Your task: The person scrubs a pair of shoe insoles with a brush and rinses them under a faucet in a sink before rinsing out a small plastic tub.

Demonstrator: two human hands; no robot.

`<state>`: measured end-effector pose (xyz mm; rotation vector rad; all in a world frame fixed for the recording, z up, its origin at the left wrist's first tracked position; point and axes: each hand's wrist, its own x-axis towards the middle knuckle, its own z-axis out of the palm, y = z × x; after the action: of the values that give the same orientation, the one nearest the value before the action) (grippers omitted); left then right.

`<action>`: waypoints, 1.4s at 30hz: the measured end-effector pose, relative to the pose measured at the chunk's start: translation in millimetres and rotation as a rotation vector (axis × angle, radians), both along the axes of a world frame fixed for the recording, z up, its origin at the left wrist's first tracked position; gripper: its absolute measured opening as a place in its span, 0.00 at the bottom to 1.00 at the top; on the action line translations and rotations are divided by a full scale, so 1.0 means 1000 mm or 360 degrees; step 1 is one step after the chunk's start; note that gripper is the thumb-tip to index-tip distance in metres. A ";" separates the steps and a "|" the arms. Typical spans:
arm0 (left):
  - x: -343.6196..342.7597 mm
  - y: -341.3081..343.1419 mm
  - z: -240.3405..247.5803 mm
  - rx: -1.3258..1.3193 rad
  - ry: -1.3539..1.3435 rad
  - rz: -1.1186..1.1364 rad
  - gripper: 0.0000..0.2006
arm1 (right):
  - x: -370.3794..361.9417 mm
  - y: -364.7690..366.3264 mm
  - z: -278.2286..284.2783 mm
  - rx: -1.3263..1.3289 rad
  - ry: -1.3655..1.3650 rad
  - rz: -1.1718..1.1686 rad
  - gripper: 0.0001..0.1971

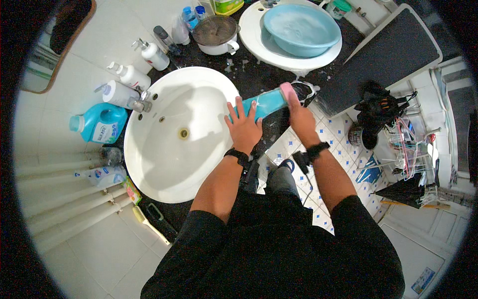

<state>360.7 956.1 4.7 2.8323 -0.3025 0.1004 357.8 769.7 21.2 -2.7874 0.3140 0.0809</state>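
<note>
A flat, light-blue piece point(271, 101) lies on the wet black counter point(261, 74), its near end just beside the white sink point(164, 174). The left hand point(245, 128) is open over that end, its fingers spread and its palm down, pressing on the piece without gripping it. At the far end the right hand point(302, 121) is curled in, its fingers closed on a pink piece point(287, 93); blur there leaves it unclear whether the pink is separate or part of the blue.

The work looks to be in progress: the 2 hands are on the pieces, and white suds point(313, 92) lie on the counter just beyond. Nothing visible marks it as finished, and how much is left cannot be told.

Farther out, a blue basin point(277, 40) of sudsy water sits on the 2nd sink point(249, 37). A white pot point(215, 49) with a brown lid stands nearby. Along the wall are 3 white pump bottles point(154, 56) and a turquoise jug point(103, 119); below them lies a long-handled brush point(149, 226).
</note>
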 end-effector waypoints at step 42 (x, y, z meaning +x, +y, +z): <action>0.007 0.033 -0.019 -0.0200 0.0258 0.0041 0.26 | -0.026 0.092 -0.018 0.0268 -0.0020 0.0345 0.26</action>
<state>367.8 988.8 -14.1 2.6992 -0.2162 -0.1008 331.5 862.1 3.4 -2.6429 0.0002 0.1342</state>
